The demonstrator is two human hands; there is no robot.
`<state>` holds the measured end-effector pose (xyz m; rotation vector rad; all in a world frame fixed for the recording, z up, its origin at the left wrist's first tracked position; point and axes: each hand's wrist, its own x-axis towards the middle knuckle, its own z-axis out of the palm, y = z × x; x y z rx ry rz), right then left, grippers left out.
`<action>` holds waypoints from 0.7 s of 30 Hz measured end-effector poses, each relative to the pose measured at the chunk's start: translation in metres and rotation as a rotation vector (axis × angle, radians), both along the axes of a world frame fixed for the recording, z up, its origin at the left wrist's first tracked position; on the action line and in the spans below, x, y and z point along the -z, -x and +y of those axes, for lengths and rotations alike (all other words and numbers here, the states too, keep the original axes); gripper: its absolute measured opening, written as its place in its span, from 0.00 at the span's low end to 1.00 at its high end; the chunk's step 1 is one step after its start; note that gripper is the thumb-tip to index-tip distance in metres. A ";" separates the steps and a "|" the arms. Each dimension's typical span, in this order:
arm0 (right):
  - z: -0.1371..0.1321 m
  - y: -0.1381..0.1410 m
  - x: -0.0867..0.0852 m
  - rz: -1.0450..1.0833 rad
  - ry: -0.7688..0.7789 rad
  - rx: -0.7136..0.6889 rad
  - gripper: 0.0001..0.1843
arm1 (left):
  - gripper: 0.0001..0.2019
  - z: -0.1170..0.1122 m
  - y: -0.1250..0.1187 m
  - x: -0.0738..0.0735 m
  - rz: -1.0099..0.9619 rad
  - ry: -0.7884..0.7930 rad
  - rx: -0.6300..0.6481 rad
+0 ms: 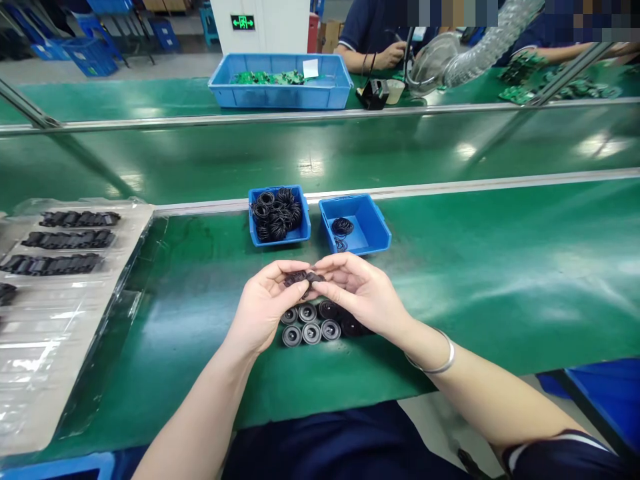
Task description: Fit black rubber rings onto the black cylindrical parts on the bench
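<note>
My left hand [263,303] and my right hand [370,297] meet above the middle of the green bench. Between their fingertips they pinch a small black part [297,277]; the fingers cover much of it, so its exact kind does not show. Just below the hands, round grey and black cup-shaped parts [311,333] stand in two rows, some hidden by my right hand. Beyond the hands, a blue bin [283,243] is piled with black rings [277,213]. Beside it, a second blue bin [371,223] holds a few black rings [343,227].
At the left lies a clear plastic tray [45,347] with rows of black parts [67,239]. Behind a metal rail [200,121], a large blue crate [280,98] contains green circuit boards. A co-worker's hand [391,56] is near a clear fume duct [487,47].
</note>
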<state>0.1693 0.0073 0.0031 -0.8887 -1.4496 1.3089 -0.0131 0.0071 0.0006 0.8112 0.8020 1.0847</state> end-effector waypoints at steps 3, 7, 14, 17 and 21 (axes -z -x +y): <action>0.000 -0.006 -0.004 -0.058 -0.078 0.030 0.07 | 0.11 0.002 0.001 0.000 0.049 -0.017 -0.033; -0.007 -0.022 -0.015 -0.334 -0.238 -0.078 0.06 | 0.12 0.004 0.002 -0.002 0.121 -0.034 -0.081; -0.036 -0.036 -0.013 -0.739 -0.380 -0.313 0.18 | 0.13 0.003 0.002 -0.004 0.173 -0.051 -0.062; -0.041 -0.035 -0.008 -0.767 -0.435 -0.321 0.19 | 0.12 0.003 0.002 -0.003 0.187 -0.054 -0.046; -0.039 -0.035 -0.005 -0.786 -0.471 -0.321 0.18 | 0.11 0.004 0.002 0.000 0.177 -0.057 -0.039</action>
